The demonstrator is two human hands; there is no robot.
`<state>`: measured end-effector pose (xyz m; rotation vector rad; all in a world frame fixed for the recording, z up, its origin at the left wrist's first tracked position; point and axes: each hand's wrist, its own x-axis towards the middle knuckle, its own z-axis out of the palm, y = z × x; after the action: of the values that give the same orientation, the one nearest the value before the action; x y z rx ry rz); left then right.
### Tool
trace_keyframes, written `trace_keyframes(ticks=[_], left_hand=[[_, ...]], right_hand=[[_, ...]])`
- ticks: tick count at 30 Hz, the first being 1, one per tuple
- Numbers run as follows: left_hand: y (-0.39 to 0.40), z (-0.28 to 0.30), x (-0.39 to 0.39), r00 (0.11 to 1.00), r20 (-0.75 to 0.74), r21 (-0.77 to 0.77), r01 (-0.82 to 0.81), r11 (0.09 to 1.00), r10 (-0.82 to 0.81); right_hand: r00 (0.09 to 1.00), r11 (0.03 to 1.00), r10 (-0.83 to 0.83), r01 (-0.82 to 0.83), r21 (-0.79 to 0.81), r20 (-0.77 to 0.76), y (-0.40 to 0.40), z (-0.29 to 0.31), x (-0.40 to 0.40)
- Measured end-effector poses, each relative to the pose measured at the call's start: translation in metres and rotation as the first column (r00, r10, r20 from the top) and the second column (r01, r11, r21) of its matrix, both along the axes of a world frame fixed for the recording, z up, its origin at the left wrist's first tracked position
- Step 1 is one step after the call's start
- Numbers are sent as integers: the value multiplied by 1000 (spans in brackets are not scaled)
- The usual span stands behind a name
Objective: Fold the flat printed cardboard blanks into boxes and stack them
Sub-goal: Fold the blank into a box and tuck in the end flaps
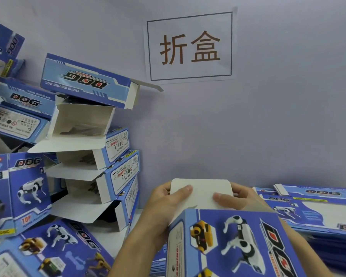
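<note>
A blue printed box (228, 242) with a robot dog picture is raised in front of me, partly formed. Its white end flap (201, 193) stands up at the far end. My left hand (164, 202) grips the flap's left edge, thumb on its white face. My right hand (238, 198) holds the flap's right side, thumb pressed on it. A pile of flat blue blanks (318, 212) lies at the right. Folded boxes (100, 168) with open ends are stacked at the left.
More folded boxes (18, 188) lean and lie at the far left and lower left (54, 250). A grey wall rises close behind, carrying a white paper sign (190, 47) with two characters. A strip of white tabletop (108, 236) shows between the stacks.
</note>
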<state>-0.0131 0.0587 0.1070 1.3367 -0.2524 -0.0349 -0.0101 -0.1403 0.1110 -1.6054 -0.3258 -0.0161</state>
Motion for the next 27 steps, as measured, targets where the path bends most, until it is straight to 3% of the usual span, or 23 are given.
trace_keyframes(ticks=[6,20,27], left_hand=[[2,-2,3,999,52,16,-6,1000,5],[2,2,-1,982,172,68,-96,993,83],[2,3,-2,991,126,76,-54,996,44]], right_hand=[[994,997,-80,78,24,76,3,-1,-3],[984,995,-69,57,76,165,5,-5,-2],[992,997,0,-9,75,128,-1,-5,2]])
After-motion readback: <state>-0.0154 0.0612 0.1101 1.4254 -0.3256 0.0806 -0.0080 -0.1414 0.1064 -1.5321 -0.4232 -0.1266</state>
